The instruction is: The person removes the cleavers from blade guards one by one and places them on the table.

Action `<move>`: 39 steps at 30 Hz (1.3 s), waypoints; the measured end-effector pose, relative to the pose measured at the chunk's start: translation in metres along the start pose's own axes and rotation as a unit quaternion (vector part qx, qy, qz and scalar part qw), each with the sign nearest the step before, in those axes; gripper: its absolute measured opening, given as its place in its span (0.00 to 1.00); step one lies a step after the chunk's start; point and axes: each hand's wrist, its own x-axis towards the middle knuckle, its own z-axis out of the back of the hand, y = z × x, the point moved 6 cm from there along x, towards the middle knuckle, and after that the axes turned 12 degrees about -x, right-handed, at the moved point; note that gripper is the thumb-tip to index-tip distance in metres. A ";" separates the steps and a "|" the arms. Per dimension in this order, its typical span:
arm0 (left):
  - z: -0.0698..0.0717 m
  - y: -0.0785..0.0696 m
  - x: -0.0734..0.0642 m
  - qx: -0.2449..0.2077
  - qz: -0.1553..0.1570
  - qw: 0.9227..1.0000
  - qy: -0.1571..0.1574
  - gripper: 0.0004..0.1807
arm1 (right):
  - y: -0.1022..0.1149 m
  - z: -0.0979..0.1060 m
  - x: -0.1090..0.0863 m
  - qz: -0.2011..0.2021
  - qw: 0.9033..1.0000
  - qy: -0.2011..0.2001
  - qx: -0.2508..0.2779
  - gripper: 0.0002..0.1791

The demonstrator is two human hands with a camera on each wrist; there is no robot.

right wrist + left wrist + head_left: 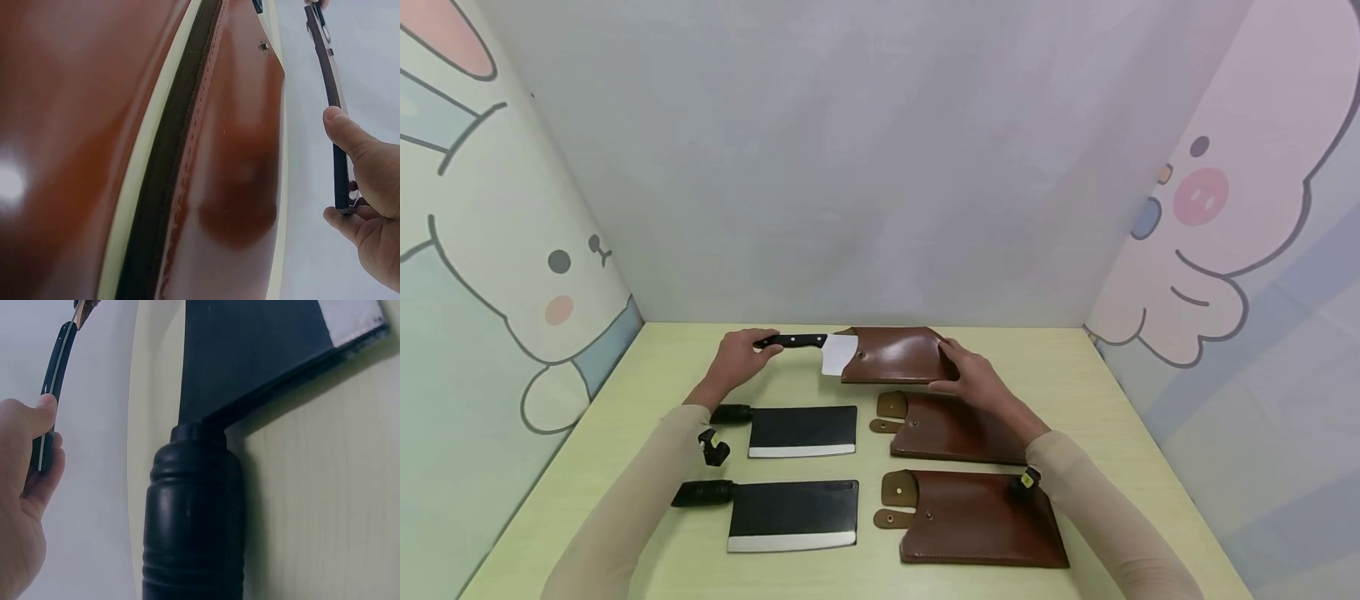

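My left hand pinches the end of the black riveted handle of a cleaver at the back of the table. Most of its bright blade is inside a brown leather sheath; only the part near the handle shows. On the other end, my right hand grips the sheath's right edge between thumb and fingers. The left wrist view shows the thumb on the handle, raised off the table. In the right wrist view the sheath appears edge-on, also raised.
Two dark cleavers, a middle one and a front one, lie at left with handles leftward. Beside them lie two brown sheaths, a middle one under the right forearm and a front one. A grey wall rises behind the table.
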 end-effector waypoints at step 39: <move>0.025 0.013 -0.004 0.032 0.026 0.999 -0.024 0.19 | -0.015 0.009 -0.007 -0.001 1.000 -0.010 -0.003 0.52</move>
